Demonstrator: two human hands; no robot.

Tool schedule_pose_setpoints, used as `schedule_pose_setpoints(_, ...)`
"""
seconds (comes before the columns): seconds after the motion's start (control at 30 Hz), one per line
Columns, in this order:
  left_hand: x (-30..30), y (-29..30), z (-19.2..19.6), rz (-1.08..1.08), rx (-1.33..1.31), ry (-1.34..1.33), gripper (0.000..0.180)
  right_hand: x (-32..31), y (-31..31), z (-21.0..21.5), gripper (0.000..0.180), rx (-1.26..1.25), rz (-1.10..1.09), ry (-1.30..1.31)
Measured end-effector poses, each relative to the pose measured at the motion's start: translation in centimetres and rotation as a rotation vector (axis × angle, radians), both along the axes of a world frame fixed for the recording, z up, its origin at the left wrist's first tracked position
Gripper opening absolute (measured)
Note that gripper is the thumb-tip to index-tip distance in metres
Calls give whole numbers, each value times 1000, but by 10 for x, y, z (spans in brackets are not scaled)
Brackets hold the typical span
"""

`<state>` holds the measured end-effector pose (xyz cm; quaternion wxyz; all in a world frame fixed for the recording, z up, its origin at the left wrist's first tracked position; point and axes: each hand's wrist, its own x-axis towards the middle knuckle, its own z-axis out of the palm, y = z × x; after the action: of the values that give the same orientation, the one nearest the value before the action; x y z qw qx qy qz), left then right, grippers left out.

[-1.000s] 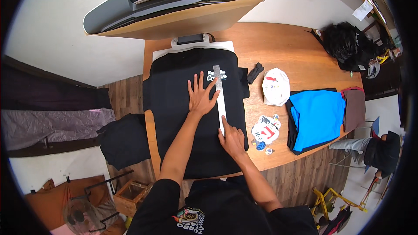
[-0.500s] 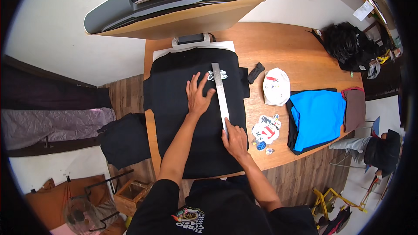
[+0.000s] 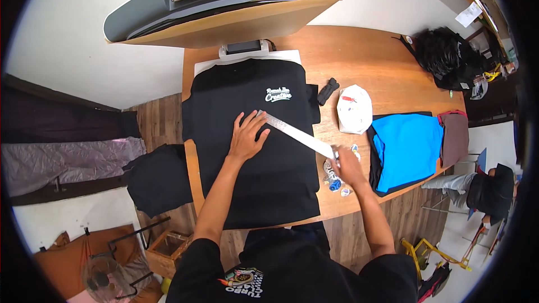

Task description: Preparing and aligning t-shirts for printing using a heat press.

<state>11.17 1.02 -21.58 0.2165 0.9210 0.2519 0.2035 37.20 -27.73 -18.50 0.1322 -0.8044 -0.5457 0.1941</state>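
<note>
A black T-shirt (image 3: 264, 174) lies spread on the heat press's lower plate, with small white lettering (image 3: 278, 95) printed on its chest. My right hand (image 3: 349, 166) is closed on one end of a metal ruler (image 3: 297, 134), beyond the shirt's right edge. The ruler slants up and left across the shirt, below the lettering. Its far end meets the fingertips of my left hand (image 3: 247, 137), which rests on the shirt, fingers spread. Whether those fingertips press on the ruler or only touch it, I cannot tell. Cut-out stickers (image 3: 334, 184) lie partly hidden under my right hand.
The heat press's raised upper part (image 3: 224, 8) overhangs the far side of the wooden table (image 3: 359, 56). Right of the shirt are a dark bundle (image 3: 328, 91), a white bag (image 3: 355, 109) and folded blue (image 3: 410, 148) and brown (image 3: 453, 137) shirts. A person (image 3: 488, 191) is at far right.
The ruler has swung off the lettering, its held end going right and its far end down and left. My right hand moved right, over the stickers; my left hand slid slightly down and left.
</note>
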Motion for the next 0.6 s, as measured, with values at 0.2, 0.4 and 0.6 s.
schedule_pose_setpoints(0.2, 6, -9, -4, 14, 37, 132, 51, 68, 42, -6, 36, 59, -109, -248)
schedule_pose_setpoints(0.4, 11, -11, -5, 36, 74, 221, 68, 98, 77, -13, 32, 208, -69, -203)
schedule_pose_setpoints(0.6, 13, -10, -4, 38, 53, 280, 76, 111, 90, -17, 31, 226, -41, -140)
